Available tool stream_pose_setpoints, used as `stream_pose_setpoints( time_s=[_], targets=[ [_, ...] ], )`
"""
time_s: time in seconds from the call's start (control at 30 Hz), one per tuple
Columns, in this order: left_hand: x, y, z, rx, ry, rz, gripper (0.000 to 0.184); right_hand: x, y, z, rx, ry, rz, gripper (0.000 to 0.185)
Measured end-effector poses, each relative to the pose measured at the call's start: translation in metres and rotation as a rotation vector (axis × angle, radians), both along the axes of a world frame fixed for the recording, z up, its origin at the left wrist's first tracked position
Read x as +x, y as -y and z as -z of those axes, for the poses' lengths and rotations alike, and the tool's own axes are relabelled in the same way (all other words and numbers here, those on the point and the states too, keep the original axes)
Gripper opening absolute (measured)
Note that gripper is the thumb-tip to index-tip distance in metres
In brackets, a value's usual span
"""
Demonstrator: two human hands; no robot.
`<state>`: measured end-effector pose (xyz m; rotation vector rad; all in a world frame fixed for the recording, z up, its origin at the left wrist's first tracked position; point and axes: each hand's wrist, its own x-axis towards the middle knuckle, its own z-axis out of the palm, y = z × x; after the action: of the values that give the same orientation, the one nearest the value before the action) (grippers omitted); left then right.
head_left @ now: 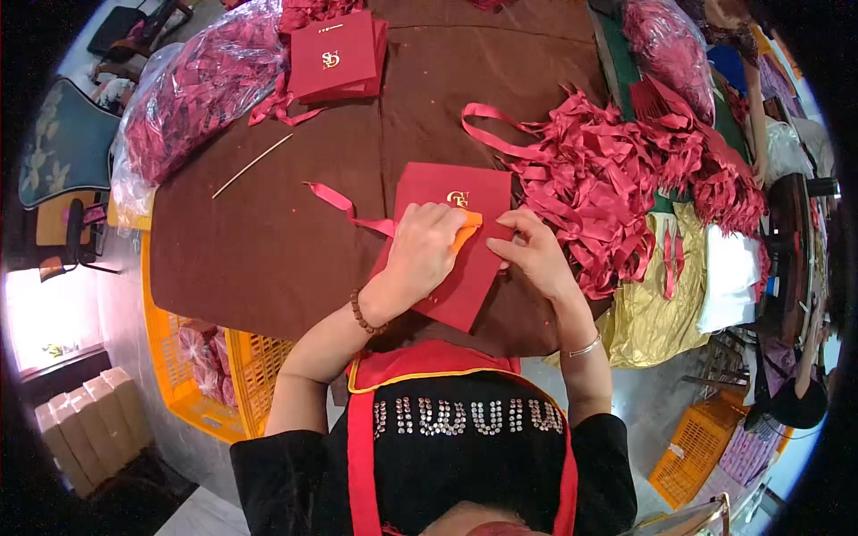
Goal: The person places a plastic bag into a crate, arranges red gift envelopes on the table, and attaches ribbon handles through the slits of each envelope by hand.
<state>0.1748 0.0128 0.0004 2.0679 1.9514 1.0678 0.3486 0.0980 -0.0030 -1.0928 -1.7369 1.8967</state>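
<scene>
Lying flat under the left hand [424, 250] — a deep-red, gold-lettered rectangular piece [463, 284].

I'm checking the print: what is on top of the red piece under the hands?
The red piece bears gold lettering; over it are the left hand, holding an orange item, and the right hand at its right edge. What they cover cannot be seen.

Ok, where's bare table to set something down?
Two stretches of brown cloth: one between the thin stick and the left forearm; another beyond the flat red piece, between the red stack and the ribbon heap. Crowded on the right, where that heap nears the piece.
</scene>
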Motion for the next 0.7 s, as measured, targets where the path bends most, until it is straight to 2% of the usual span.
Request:
stream_pose_setpoints(
  time_s=[0.1,0.17,0.2,0.27,0.3,0.43,0.57,0.63,0.7],
  targets=[
    [0.003,-0.002,-0.001,0.03,0.042,0.004,0.016,-0.001,0.002,-0.003,0.029,0.015,0.002,0.028],
    [0.004,-0.003,-0.005,0.083,0.199,-0.009,0.016,-0.001,0.002,-0.004,0.06,0.034,0.0,0.028],
    [0.005,-0.003,-0.005,0.083,0.197,-0.006,0.016,-0.002,0.002,-0.002,0.031,0.009,0.012,0.028],
    [0.005,-0.002,-0.005,-0.105,0.499,-0.159,0.018,-0.001,0.002,-0.002,0.002,-0.017,0.027,0.028],
    [0.0,-0.001,-0.009,-0.031,0.414,-0.091,0.018,-0.001,0.002,-0.002,0.025,-0.005,0.017,0.027],
    [-0.01,0.0,-0.002,0.009,0.235,0.057,0.017,-0.001,0.002,-0.001,0.014,-0.009,0.0,0.026],
    [-0.006,0.001,-0.003,0.041,0.265,0.063,0.017,-0.001,0.003,0.002,0.039,0.003,-0.001,0.026],
    [-0.003,0.002,-0.005,-0.13,0.596,-0.059,0.023,0.0,0.003,0.003,-0.012,-0.046,0.005,0.025],
    [-0.001,0.001,-0.01,-0.187,0.664,-0.063,0.028,-0.002,0.004,-0.001,0.009,-0.025,0.006,0.025]
  ],
)
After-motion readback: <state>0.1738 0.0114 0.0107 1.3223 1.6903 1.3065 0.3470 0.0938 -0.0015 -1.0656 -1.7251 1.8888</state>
